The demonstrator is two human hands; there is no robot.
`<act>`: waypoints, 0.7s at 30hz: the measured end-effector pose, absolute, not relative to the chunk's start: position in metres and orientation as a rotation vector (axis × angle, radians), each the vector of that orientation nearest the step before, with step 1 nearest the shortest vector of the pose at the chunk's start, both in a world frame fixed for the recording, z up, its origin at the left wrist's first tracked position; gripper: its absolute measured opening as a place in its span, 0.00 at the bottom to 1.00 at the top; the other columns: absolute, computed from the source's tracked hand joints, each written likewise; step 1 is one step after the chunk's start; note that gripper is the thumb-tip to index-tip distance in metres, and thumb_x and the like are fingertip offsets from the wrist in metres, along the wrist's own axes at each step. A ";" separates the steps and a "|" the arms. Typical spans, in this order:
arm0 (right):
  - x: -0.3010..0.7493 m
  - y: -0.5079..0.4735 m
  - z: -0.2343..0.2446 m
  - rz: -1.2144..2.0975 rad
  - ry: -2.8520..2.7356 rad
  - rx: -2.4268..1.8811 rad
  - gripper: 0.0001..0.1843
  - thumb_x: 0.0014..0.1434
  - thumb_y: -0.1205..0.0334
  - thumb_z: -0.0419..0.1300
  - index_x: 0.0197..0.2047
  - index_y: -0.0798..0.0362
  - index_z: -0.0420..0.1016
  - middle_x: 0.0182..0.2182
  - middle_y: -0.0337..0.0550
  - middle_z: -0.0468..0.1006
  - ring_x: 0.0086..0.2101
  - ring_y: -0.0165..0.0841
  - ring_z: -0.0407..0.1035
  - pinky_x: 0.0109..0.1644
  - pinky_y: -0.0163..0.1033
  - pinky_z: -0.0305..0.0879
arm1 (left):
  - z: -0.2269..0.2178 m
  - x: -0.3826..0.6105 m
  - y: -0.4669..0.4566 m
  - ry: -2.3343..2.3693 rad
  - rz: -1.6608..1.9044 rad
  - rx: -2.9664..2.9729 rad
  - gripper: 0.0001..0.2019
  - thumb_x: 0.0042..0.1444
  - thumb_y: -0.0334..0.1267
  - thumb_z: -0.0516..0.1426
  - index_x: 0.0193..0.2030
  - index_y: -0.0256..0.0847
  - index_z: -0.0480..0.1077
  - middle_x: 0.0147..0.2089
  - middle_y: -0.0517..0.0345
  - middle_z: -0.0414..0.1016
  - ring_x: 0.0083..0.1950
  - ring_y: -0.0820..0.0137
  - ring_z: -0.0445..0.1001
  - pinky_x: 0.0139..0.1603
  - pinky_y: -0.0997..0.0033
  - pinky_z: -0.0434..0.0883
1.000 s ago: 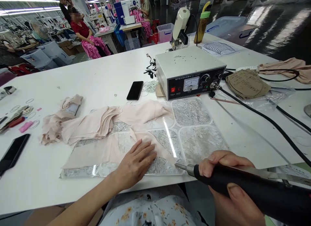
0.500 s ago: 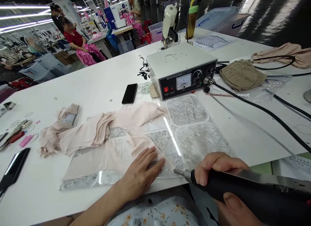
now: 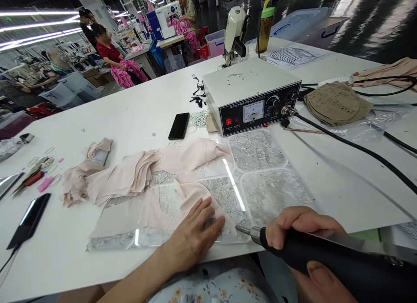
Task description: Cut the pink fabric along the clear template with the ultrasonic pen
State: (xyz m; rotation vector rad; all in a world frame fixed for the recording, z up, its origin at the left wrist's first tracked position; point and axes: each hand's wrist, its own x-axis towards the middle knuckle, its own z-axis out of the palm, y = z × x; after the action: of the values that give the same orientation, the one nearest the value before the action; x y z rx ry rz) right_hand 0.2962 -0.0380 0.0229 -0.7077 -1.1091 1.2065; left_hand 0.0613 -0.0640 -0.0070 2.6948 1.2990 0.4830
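Observation:
My left hand (image 3: 197, 233) lies with its fingers stretched out on a pale pink fabric piece (image 3: 192, 192), pressing it onto a clear-covered, grey-patterned mat (image 3: 276, 188). In my right hand (image 3: 302, 229) is the black handle of a handheld ultrasonic welder (image 3: 335, 251). Its metal tip points left and sits at the right corner of the fabric, close to my left fingertips; contact is hard to judge. More pink fabric pieces (image 3: 127, 174) lie stacked on the mat's left side. A cable (image 3: 352, 146) leaves the front of the welder's control box (image 3: 257, 101).
Beyond the mat lie a phone (image 3: 179, 125) and a coil of thin cords (image 3: 198, 119). At left are another phone (image 3: 29, 220), scissors (image 3: 31, 180) and a pink block (image 3: 45, 184). Brown paper patterns (image 3: 337, 103) and a bottle (image 3: 265, 29) stand right of the box. Co-workers sew behind.
The camera view has turned slightly left, so everything appears shifted right. Both hands, the fabric and the welder tip keep nearly the same positions relative to one another.

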 end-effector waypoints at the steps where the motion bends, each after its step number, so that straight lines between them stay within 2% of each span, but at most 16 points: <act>1: 0.296 -0.037 0.023 1.210 -1.134 -0.704 0.08 0.59 0.57 0.57 0.43 0.46 0.69 0.30 0.41 0.70 0.30 0.34 0.69 0.32 0.42 0.71 | -0.007 0.061 -0.064 1.300 0.485 2.691 0.13 0.66 0.30 0.52 0.56 0.35 0.67 0.49 0.44 0.69 0.68 0.51 0.60 0.65 0.46 0.66; 6: 0.302 -0.038 0.018 1.214 -1.239 -0.646 0.11 0.59 0.55 0.57 0.45 0.46 0.68 0.29 0.41 0.71 0.31 0.35 0.70 0.32 0.41 0.70 | -0.007 0.062 -0.065 1.290 0.484 2.671 0.14 0.66 0.30 0.51 0.57 0.34 0.66 0.48 0.44 0.68 0.68 0.50 0.58 0.64 0.44 0.66; 12: 0.301 -0.047 0.015 1.267 -1.186 -0.692 0.09 0.60 0.55 0.55 0.44 0.46 0.67 0.31 0.41 0.69 0.31 0.35 0.69 0.34 0.43 0.71 | -0.002 0.065 -0.063 1.293 0.469 2.676 0.14 0.67 0.32 0.50 0.57 0.35 0.66 0.46 0.45 0.69 0.67 0.49 0.59 0.62 0.42 0.68; 17: 0.301 -0.044 0.021 1.243 -1.208 -0.705 0.10 0.60 0.56 0.54 0.45 0.46 0.67 0.31 0.40 0.70 0.32 0.34 0.69 0.34 0.42 0.71 | -0.005 0.068 -0.064 1.346 0.533 2.677 0.11 0.67 0.32 0.51 0.53 0.36 0.68 0.44 0.48 0.70 0.66 0.52 0.62 0.63 0.45 0.68; 21: 0.306 -0.040 0.023 1.245 -1.288 -0.665 0.10 0.60 0.55 0.56 0.45 0.45 0.68 0.30 0.41 0.71 0.32 0.35 0.70 0.35 0.43 0.71 | -0.011 0.075 -0.063 1.446 0.656 2.627 0.06 0.66 0.30 0.52 0.45 0.36 0.69 0.39 0.51 0.71 0.64 0.55 0.66 0.64 0.48 0.68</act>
State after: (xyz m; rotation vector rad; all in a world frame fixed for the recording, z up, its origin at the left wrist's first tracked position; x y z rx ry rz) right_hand 0.3058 -0.0402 0.0231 -0.6645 -1.2883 1.2453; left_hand 0.0755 -0.0629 -0.0111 2.6274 1.4462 0.6562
